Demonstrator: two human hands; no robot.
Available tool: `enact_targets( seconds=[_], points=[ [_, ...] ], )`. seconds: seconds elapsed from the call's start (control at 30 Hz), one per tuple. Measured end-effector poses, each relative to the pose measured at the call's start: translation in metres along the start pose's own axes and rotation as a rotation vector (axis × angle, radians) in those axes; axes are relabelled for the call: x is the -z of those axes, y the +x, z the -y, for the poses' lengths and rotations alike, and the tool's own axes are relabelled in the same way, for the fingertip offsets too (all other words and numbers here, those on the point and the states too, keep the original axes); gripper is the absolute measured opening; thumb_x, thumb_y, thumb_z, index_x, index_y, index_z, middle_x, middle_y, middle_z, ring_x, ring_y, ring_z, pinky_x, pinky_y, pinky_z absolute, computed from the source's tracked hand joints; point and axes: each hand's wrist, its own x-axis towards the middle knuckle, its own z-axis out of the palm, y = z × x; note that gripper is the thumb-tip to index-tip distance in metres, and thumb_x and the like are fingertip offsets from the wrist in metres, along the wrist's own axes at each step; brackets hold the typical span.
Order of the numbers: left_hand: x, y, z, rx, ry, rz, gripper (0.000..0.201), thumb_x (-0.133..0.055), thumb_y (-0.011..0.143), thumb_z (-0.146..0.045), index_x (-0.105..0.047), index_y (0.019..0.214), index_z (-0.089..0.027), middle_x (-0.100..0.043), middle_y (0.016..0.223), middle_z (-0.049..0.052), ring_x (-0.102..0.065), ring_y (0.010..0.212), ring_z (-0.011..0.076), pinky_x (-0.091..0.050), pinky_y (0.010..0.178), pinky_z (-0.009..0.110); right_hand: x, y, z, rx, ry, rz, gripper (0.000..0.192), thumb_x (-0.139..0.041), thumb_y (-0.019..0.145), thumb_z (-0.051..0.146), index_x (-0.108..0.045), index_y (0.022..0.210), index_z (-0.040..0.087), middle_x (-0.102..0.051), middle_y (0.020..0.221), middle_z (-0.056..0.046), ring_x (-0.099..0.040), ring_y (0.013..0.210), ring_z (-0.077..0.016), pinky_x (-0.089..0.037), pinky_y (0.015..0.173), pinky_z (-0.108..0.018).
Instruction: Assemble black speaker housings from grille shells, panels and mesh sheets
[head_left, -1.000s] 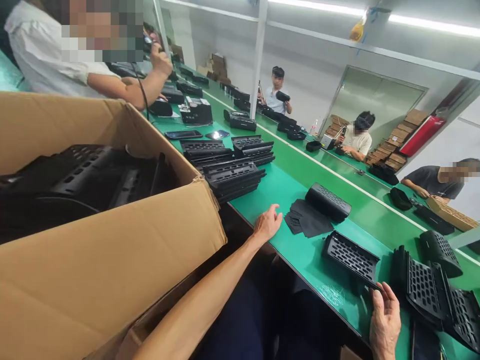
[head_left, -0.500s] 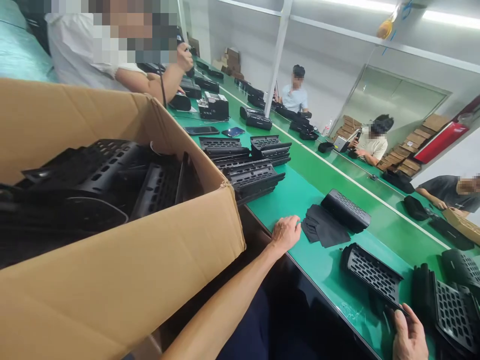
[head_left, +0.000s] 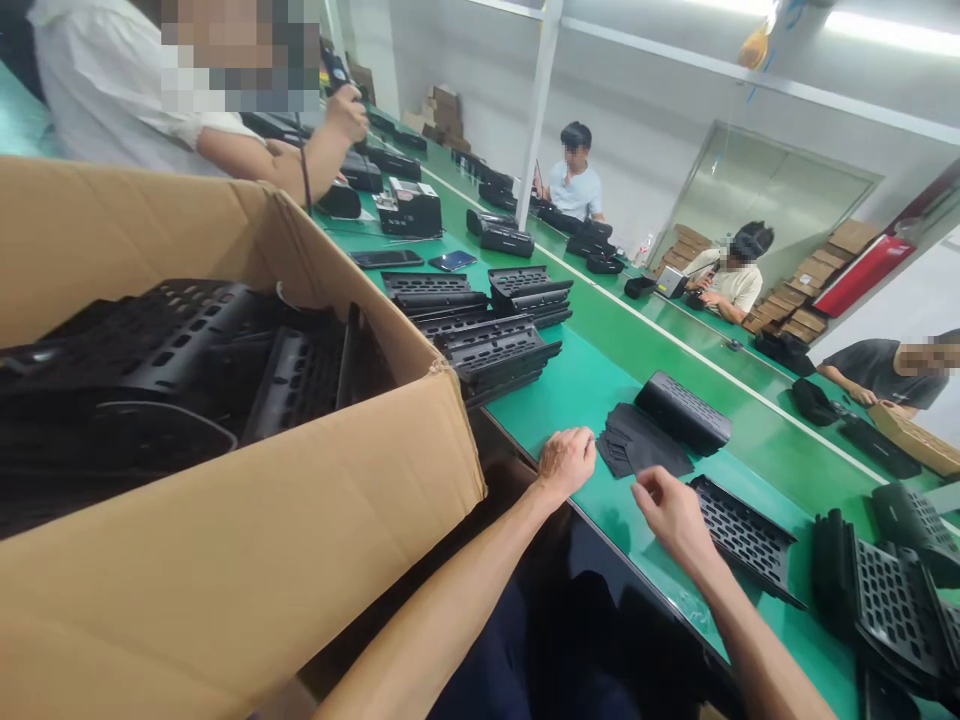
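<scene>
My left hand (head_left: 566, 462) rests at the near edge of the green bench (head_left: 577, 385), fingers curled, just left of a small stack of flat black sheets (head_left: 639, 446). My right hand (head_left: 671, 512) hovers beside it with fingers loosely bent and nothing in it, at the left end of a flat black perforated grille (head_left: 746, 536). A rounded black perforated shell (head_left: 682, 412) lies behind the sheets.
A big cardboard box (head_left: 247, 560) full of black grille parts stands at my left. Stacks of black grilles (head_left: 495, 352) lie farther up the bench, more grilles (head_left: 885, 600) at the right. A co-worker (head_left: 150, 110) sits at far left; other people work across the line.
My right hand has left the grille's right end and moved left, up to its left end near my left hand. My left hand has curled its fingers at the bench edge.
</scene>
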Motion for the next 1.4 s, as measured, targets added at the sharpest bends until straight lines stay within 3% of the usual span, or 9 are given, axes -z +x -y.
enact_targets(
  seconds=[0.1, 0.17, 0.33, 0.63, 0.77, 1.03, 1.23, 1.4],
  points=[
    [0.0, 0.001, 0.0, -0.003, -0.008, -0.014, 0.018, -0.051, 0.1, -0.019, -0.068, 0.096, -0.023, -0.077, 0.096, 0.007, -0.069, 0.091, 0.0233, -0.045, 0.086, 0.036, 0.006, 0.061, 0.008, -0.071, -0.178, 0.085, 0.018, -0.063, 0.1, 0.034, -0.071, 0.107, 0.019, -0.075, 0.104, -0.008, -0.071, 0.098, -0.0244, -0.056, 0.089, -0.038],
    [0.0, 0.001, 0.0, 0.0, -0.013, -0.024, 0.02, -0.05, 0.1, -0.019, -0.068, 0.095, -0.023, -0.077, 0.095, 0.007, -0.069, 0.09, 0.023, -0.046, 0.086, 0.035, 0.005, 0.083, 0.004, -0.114, -0.275, 0.155, 0.024, -0.067, 0.101, 0.037, -0.07, 0.112, 0.016, -0.073, 0.111, -0.009, -0.071, 0.101, -0.0237, -0.057, 0.091, -0.043],
    [0.001, 0.002, 0.0, 0.013, -0.021, -0.035, 0.022, -0.048, 0.101, -0.02, -0.069, 0.094, -0.023, -0.076, 0.093, 0.008, -0.069, 0.088, 0.0232, -0.046, 0.084, 0.035, 0.006, 0.1, -0.006, -0.157, -0.373, 0.254, 0.03, -0.067, 0.102, 0.039, -0.068, 0.123, 0.017, -0.07, 0.123, -0.009, -0.07, 0.106, -0.0229, -0.06, 0.092, -0.044],
    [0.003, 0.001, 0.0, 0.008, -0.026, -0.02, 0.022, -0.048, 0.101, -0.019, -0.068, 0.093, -0.023, -0.076, 0.091, 0.008, -0.069, 0.086, 0.0235, -0.046, 0.083, 0.036, 0.031, 0.143, -0.005, -0.09, -0.289, 0.227, 0.03, -0.066, 0.103, 0.039, -0.068, 0.121, 0.016, -0.071, 0.117, -0.007, -0.072, 0.098, -0.021, -0.062, 0.085, -0.039],
    [0.004, 0.001, 0.0, 0.006, -0.038, -0.021, 0.022, -0.048, 0.1, -0.018, -0.068, 0.093, -0.023, -0.076, 0.092, 0.008, -0.069, 0.087, 0.0236, -0.046, 0.083, 0.036, 0.029, 0.148, -0.002, -0.001, -0.358, 0.19, 0.031, -0.065, 0.103, 0.039, -0.067, 0.124, 0.017, -0.07, 0.121, -0.008, -0.07, 0.104, -0.0224, -0.06, 0.091, -0.043],
    [0.004, 0.0, 0.001, 0.009, -0.055, -0.028, 0.021, -0.048, 0.1, -0.019, -0.068, 0.093, -0.024, -0.076, 0.092, 0.007, -0.069, 0.088, 0.0229, -0.045, 0.083, 0.036, 0.014, 0.118, -0.01, 0.236, -0.571, 0.266, 0.038, -0.074, 0.096, 0.033, -0.063, 0.128, 0.017, -0.061, 0.134, -0.011, -0.062, 0.119, -0.0283, -0.058, 0.094, -0.046],
    [0.003, 0.001, 0.001, 0.009, -0.053, -0.028, 0.021, -0.049, 0.099, -0.019, -0.067, 0.091, -0.023, -0.076, 0.091, 0.007, -0.068, 0.087, 0.0228, -0.045, 0.083, 0.035, 0.01, 0.131, -0.017, 0.262, -0.569, 0.277, 0.035, -0.07, 0.1, 0.034, -0.064, 0.13, 0.018, -0.065, 0.13, -0.01, -0.067, 0.114, -0.0259, -0.058, 0.095, -0.047],
    [0.003, 0.0, 0.001, 0.018, -0.063, -0.04, 0.021, -0.049, 0.099, -0.018, -0.068, 0.09, -0.023, -0.076, 0.09, 0.008, -0.068, 0.085, 0.0231, -0.046, 0.082, 0.036, 0.011, 0.145, -0.02, 0.195, -0.435, 0.252, 0.033, -0.069, 0.101, 0.036, -0.065, 0.129, 0.018, -0.066, 0.132, -0.01, -0.067, 0.115, -0.026, -0.058, 0.098, -0.048]
  ],
)
